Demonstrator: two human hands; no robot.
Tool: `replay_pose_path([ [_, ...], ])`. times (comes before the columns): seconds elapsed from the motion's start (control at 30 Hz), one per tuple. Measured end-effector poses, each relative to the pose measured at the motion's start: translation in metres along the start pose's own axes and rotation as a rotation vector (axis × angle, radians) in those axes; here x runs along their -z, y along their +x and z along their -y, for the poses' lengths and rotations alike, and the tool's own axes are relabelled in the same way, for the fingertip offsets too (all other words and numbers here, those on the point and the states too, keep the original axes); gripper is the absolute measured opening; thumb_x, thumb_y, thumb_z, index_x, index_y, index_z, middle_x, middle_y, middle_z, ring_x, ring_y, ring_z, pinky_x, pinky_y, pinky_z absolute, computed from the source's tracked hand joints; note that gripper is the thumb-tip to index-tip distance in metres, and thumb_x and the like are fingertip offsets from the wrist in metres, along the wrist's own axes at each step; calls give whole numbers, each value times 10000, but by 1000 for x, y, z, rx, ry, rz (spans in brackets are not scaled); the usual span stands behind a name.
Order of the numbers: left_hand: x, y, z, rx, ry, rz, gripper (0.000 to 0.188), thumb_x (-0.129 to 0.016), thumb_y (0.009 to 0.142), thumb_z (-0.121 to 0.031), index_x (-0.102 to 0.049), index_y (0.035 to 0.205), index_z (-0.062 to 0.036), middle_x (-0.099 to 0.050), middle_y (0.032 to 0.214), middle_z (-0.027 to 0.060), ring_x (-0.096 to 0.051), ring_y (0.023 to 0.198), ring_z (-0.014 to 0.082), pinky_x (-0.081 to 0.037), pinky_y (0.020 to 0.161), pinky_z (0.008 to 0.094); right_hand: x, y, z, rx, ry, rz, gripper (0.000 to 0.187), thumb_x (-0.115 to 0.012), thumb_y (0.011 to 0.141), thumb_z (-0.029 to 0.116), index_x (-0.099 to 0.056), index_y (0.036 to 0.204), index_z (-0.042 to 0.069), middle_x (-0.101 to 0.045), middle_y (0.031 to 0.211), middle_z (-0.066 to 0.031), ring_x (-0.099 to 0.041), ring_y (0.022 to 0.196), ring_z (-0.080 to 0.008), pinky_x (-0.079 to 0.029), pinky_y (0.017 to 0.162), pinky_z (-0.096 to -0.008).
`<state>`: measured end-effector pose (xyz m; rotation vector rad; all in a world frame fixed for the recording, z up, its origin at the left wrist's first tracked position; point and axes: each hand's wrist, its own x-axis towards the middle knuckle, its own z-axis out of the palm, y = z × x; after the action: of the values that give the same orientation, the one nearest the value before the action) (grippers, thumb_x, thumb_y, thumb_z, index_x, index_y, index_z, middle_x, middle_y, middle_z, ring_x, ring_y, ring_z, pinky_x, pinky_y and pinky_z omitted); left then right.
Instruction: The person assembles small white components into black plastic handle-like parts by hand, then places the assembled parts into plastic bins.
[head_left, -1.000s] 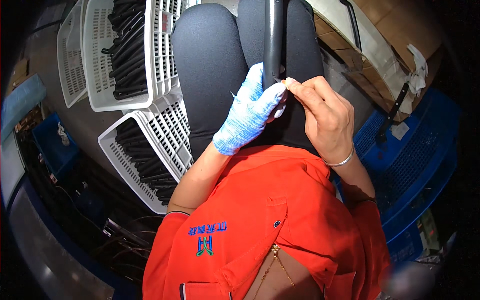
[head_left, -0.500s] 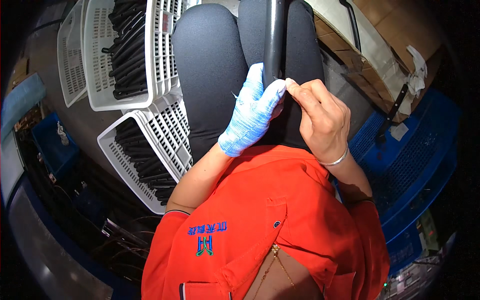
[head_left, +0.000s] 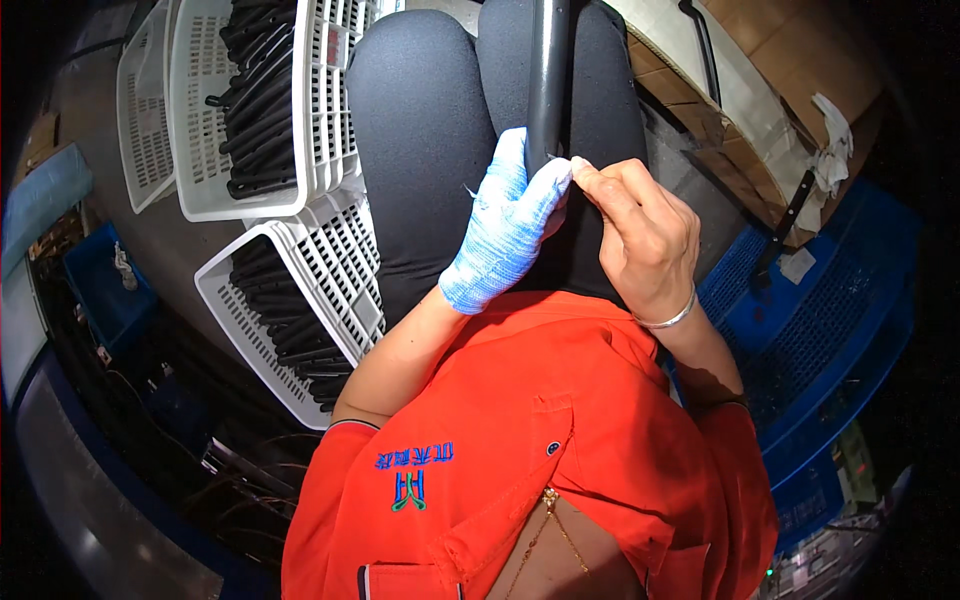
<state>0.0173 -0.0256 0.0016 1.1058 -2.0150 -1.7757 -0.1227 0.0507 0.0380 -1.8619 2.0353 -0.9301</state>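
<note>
A smooth black bar (head_left: 549, 80) runs from the top edge down between my thighs. Around its near end is my left hand (head_left: 503, 228), in a blue and white knit glove, its fingers mostly hidden beneath. My bare right hand (head_left: 648, 232) is closed in a pinch at that end, its thumb and index fingertips meeting the gloved left thumb. Whatever lies between those fingertips is too small or hidden to make out.
White plastic baskets (head_left: 330, 95) of black bar-shaped parts (head_left: 262, 100) stand at my left. To my right are a cardboard box (head_left: 745, 170), a blue mesh crate (head_left: 800, 330) and a black handle-like part (head_left: 790, 215) next to a crumpled white cloth (head_left: 832, 150).
</note>
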Motion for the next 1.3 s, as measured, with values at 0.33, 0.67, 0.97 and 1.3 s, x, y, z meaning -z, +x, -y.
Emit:
replay_pose_path([
  [0.33,-2,5,-17,161,-643,-58,158,-524,922,-226,-469,978,-89,-462,694,-4,-397,502,55,-325,451,181,-5,-3,-11,-137,257,-45,257,-562,844,-44,-573,1096,5,-605,853,-104,-606,717,-178,-476,631,-246],
  [0.67,0,0,-14,440,-879,-26,381,-340,974,-417,-498,871,-86,-445,536,2,-385,420,91,-300,392,220,-12,9,-30,-505,807,-171,119,-533,920,76,-588,993,0,-526,738,23,-431,638,-19,-342,572,-159],
  [0.97,-5,-8,-3,336,-728,-25,447,-289,971,-468,-500,896,-81,-442,512,6,-351,373,96,-266,358,224,-6,69,-54,-417,884,-287,234,-535,919,113,-526,1135,25,-649,962,-19,-329,521,17,-267,465,-146],
  [1.3,2,-18,-11,259,-602,168,212,-419,975,-282,-447,940,-74,-524,644,18,-461,474,71,-359,433,199,-7,81,-54,-373,835,-119,554,-644,799,-29,-387,1289,-4,-580,1098,-116,-585,968,-146,-467,824,-247],
])
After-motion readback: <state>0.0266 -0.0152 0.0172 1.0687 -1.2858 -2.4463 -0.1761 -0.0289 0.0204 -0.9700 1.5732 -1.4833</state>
